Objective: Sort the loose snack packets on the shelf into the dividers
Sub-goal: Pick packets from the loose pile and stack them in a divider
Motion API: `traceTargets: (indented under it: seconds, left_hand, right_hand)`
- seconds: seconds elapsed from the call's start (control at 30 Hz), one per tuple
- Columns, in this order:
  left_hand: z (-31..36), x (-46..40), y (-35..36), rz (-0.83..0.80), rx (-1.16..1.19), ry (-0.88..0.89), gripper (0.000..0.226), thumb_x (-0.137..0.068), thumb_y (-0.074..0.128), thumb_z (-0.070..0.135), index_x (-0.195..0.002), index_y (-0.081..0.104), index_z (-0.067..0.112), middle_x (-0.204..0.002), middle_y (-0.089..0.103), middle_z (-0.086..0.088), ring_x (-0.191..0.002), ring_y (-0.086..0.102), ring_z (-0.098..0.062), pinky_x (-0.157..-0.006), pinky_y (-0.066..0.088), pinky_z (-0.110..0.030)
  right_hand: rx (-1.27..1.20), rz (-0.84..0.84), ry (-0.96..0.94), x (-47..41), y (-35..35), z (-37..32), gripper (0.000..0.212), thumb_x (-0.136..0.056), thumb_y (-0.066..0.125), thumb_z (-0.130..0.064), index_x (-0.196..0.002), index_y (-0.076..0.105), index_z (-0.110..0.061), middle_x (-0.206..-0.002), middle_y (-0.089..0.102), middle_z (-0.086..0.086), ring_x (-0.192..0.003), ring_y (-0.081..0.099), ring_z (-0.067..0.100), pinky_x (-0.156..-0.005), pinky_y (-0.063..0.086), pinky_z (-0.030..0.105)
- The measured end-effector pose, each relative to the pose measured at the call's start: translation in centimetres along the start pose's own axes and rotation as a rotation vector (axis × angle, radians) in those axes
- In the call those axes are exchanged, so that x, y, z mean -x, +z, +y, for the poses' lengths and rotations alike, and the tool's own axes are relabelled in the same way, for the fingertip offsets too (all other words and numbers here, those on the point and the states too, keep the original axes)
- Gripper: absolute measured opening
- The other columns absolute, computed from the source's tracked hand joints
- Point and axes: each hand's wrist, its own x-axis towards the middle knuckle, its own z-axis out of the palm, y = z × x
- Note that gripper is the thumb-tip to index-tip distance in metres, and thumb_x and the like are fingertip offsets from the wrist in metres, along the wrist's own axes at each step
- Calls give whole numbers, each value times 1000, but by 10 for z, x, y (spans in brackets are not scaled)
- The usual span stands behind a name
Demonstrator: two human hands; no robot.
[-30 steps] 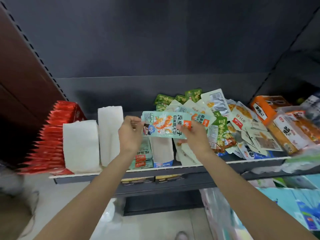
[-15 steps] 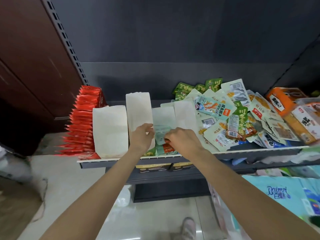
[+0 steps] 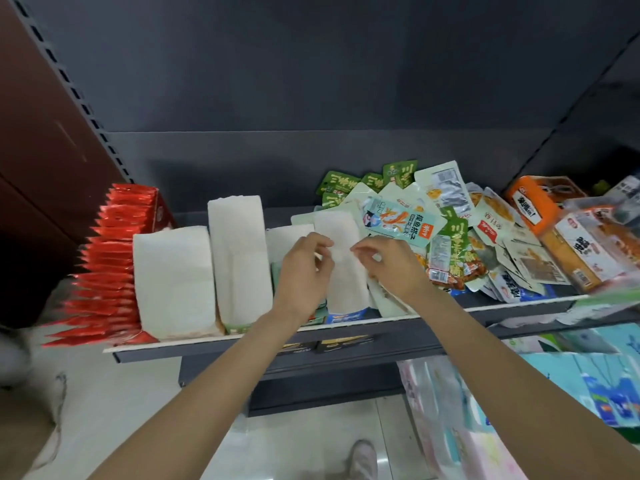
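Observation:
Several white frosted dividers (image 3: pixel 173 278) stand along the front of the shelf (image 3: pixel 433 311). My left hand (image 3: pixel 303 271) and my right hand (image 3: pixel 389 268) hover close together over one narrow divider (image 3: pixel 343 271), fingers loosely curled, nothing visible in either. Mint-green packets (image 3: pixel 276 277) stand in the slot under my left hand, mostly hidden by it. To the right lies a loose pile, with a mint packet (image 3: pixel 403 225) showing a cartoon figure on top and dark green packets (image 3: pixel 335 185) behind it.
A row of red packets (image 3: pixel 110 261) fills the shelf's left end. Orange boxes (image 3: pixel 538 202) and clear-wrapped packs (image 3: pixel 588 247) crowd the right end. Pale blue bags (image 3: pixel 588 386) hang below on the right. A dark back panel closes off the shelf.
The mint packet I held in both hands went down into the slot between the dividers. Both hands have let go and lifted a little above the dividers.

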Motion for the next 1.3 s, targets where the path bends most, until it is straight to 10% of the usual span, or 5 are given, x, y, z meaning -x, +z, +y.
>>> traceTargets:
  seconds: [0.53,0.8,0.93,1.07,1.3]
  left_hand:
    - [33,-106,204,-427,-642,-65,89,-89,57,38,-150,-1,10,-158,-6,-11,-145,-8,-27,-117,3,-39]
    - [54,-94,218,-464,-921,-69,55,-99,40,15,-143,16,-6,-145,18,-38,-135,20,-52,-100,39,-50]
    - [75,-84,194,-368,-716,77,23,-93,37,-5,-110,51,-3,-103,59,-21,-97,60,-38,-72,45,-40]
    - [92,-74,161,-272,-309,-18,28,-97,33,7,-70,41,9,-64,47,-6,-60,47,-23,-62,30,-29]
    - [85,-42,78,-223,25,80,32,-101,38,25,-106,66,12,-103,69,-3,-95,60,-14,-85,41,-21]
  right_hand:
    - [267,-267,232,-26,-64,179,66,-96,46,-13,-150,8,-13,-158,-4,1,-146,-1,17,-115,3,26]
    - [40,-188,232,-29,-64,191,58,-91,47,2,-145,29,-9,-157,12,3,-144,14,18,-114,10,22]
    - [-127,-152,222,-22,-70,176,76,-81,57,10,-146,29,-18,-152,25,2,-140,23,14,-112,17,21]
    - [-327,-154,125,-11,-65,140,92,-79,72,-13,-149,15,-27,-144,39,-4,-127,42,14,-106,38,34]
    - [-113,170,41,-8,-73,56,42,-93,51,-11,-135,44,-16,-103,68,12,-79,62,22,-73,51,34]
